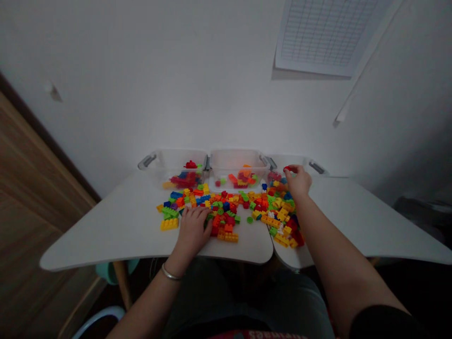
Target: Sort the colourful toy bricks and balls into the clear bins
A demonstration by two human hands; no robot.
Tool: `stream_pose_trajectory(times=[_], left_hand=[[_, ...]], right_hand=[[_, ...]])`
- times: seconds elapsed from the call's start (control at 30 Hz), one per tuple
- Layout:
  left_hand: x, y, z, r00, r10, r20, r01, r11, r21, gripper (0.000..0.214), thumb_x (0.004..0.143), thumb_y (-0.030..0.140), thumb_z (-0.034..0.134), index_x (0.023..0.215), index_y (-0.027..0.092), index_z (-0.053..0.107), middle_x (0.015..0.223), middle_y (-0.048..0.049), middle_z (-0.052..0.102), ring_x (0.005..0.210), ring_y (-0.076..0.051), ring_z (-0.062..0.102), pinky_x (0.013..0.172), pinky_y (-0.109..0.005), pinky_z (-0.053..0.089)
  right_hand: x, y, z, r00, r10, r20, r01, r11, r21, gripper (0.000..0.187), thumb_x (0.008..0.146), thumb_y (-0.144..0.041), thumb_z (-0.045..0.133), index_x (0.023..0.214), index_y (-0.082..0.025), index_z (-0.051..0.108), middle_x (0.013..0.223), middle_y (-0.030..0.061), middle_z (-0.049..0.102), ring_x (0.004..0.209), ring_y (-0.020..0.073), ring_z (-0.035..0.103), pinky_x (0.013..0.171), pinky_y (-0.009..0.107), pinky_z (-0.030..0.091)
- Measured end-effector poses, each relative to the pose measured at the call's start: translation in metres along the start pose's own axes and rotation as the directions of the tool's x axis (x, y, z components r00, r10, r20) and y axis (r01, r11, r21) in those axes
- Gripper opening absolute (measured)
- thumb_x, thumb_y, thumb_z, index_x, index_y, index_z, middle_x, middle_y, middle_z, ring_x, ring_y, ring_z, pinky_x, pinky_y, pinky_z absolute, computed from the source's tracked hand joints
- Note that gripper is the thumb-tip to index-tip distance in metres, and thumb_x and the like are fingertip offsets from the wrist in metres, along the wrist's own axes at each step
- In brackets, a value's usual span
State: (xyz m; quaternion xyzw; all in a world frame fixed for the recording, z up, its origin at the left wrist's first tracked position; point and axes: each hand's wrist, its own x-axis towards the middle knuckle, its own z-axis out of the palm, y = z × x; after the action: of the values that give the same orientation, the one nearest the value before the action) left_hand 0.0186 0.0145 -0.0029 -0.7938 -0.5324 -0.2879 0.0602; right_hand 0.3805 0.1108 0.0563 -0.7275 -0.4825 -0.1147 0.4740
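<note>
Many coloured plastic building bricks lie in a loose spread across the white tabletop. My left hand rests palm down on the near part of the spread, fingers over the bricks, beside a yellow brick. My right hand is raised at the far right, over the rim of a clear plastic bin, pinching a red brick in its fingertips. Next to that bin stand two more clear bins, each holding some bricks. A bangle circles my left wrist.
Two white tables meet in the middle, with rounded corners and a gap between them. Behind the bins rises a white wall with a sheet of paper. A wooden door stands at the left. A chair back shows below.
</note>
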Motion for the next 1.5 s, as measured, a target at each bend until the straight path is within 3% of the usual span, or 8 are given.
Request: stream_pose_trajectory(times=[0.23, 0.43, 0.57, 0.67, 0.77, 0.9, 1.2, 1.5], left_hand=[[0.0, 0.0, 0.0, 1.0, 0.002, 0.006, -0.002, 1.0, -0.007, 0.026, 0.086, 0.027, 0.05, 0.107, 0.021, 0.065, 0.113, -0.0081, 0.069, 0.108, -0.028, 0.059, 0.108, -0.057, 0.029], [0.0, 0.0, -0.001, 1.0, 0.001, 0.009, -0.001, 1.0, 0.001, 0.027, 0.086, 0.026, 0.051, 0.108, 0.02, 0.065, 0.112, -0.0085, 0.068, 0.108, -0.028, 0.059, 0.108, -0.057, 0.029], [0.0, 0.001, -0.003, 1.0, 0.006, 0.019, -0.006, 1.0, 0.005, 0.027, 0.086, 0.026, 0.05, 0.108, 0.019, 0.065, 0.113, -0.0093, 0.068, 0.109, -0.029, 0.058, 0.107, -0.056, 0.03], [0.001, 0.001, -0.003, 1.0, 0.011, 0.025, -0.011, 1.0, 0.003, 0.028, 0.087, 0.027, 0.049, 0.108, 0.018, 0.065, 0.112, -0.0096, 0.069, 0.109, -0.028, 0.058, 0.106, -0.055, 0.031], [0.001, 0.001, -0.004, 1.0, 0.011, 0.027, -0.011, 1.0, -0.002, 0.027, 0.086, 0.027, 0.05, 0.108, 0.019, 0.064, 0.111, -0.0092, 0.069, 0.108, -0.028, 0.059, 0.106, -0.055, 0.031], [0.001, 0.002, -0.004, 1.0, 0.01, 0.024, -0.01, 1.0, 0.003, 0.027, 0.086, 0.026, 0.05, 0.107, 0.018, 0.065, 0.111, -0.0093, 0.069, 0.108, -0.028, 0.059, 0.106, -0.054, 0.032], [0.001, 0.002, -0.004, 1.0, 0.01, 0.013, -0.01, 1.0, 0.007, 0.027, 0.086, 0.026, 0.05, 0.106, 0.018, 0.065, 0.111, -0.0101, 0.069, 0.108, -0.028, 0.058, 0.106, -0.056, 0.031], [0.0, 0.003, -0.005, 1.0, 0.007, 0.008, -0.007, 1.0, -0.002, 0.027, 0.086, 0.028, 0.048, 0.106, 0.021, 0.065, 0.111, -0.0098, 0.069, 0.108, -0.029, 0.058, 0.106, -0.056, 0.031]], right_hand=[[0.001, 0.002, 0.0, 0.987, -0.106, 0.12, 0.129, 0.972, -0.196, 0.036, 0.085, -0.034, 0.044, 0.089, -0.016, 0.075, 0.085, 0.0147, 0.072, 0.088, 0.0277, 0.062, 0.086, 0.04, 0.041], [-0.004, -0.001, -0.025, 0.961, -0.173, 0.217, 0.17, 0.985, 0.036, 0.037, 0.081, -0.033, 0.045, 0.099, -0.015, 0.071, 0.097, 0.0118, 0.072, 0.092, 0.0255, 0.063, 0.089, 0.039, 0.045], [-0.035, 0.001, -0.052, 0.933, -0.289, 0.216, 0.281, 0.957, 0.068, 0.036, 0.084, -0.037, 0.044, 0.099, -0.016, 0.069, 0.102, 0.012, 0.07, 0.099, 0.0269, 0.061, 0.093, 0.041, 0.044], [-0.07, 0.007, -0.066, 0.916, -0.282, 0.285, 0.301, 0.953, -0.025, 0.034, 0.084, -0.038, 0.048, 0.103, -0.017, 0.067, 0.107, 0.0126, 0.068, 0.099, 0.0277, 0.061, 0.091, 0.042, 0.045], [-0.102, 0.015, -0.07, 0.891, -0.266, 0.369, 0.327, 0.938, -0.115, 0.036, 0.083, -0.037, 0.052, 0.109, -0.016, 0.065, 0.113, 0.0136, 0.066, 0.105, 0.029, 0.058, 0.095, 0.044, 0.044], [-0.124, 0.027, -0.066, 0.888, -0.257, 0.382, 0.348, 0.917, -0.193, 0.044, 0.081, -0.04, 0.057, 0.116, -0.015, 0.062, 0.121, 0.0146, 0.063, 0.123, 0.0346, 0.046, 0.104, 0.05, 0.034], [-0.12, 0.036, -0.057, 0.878, -0.235, 0.417, 0.321, 0.935, -0.148, 0.049, 0.08, -0.039, 0.055, 0.122, -0.013, 0.055, 0.122, 0.016, 0.061, 0.115, 0.032, 0.054, 0.1, 0.049, 0.038], [-0.106, 0.041, -0.05, 0.817, -0.246, 0.522, 0.319, 0.946, -0.053, 0.055, 0.072, -0.024, 0.057, 0.126, -0.015, 0.054, 0.128, 0.0154, 0.059, 0.119, 0.0307, 0.054, 0.102, 0.048, 0.04]])
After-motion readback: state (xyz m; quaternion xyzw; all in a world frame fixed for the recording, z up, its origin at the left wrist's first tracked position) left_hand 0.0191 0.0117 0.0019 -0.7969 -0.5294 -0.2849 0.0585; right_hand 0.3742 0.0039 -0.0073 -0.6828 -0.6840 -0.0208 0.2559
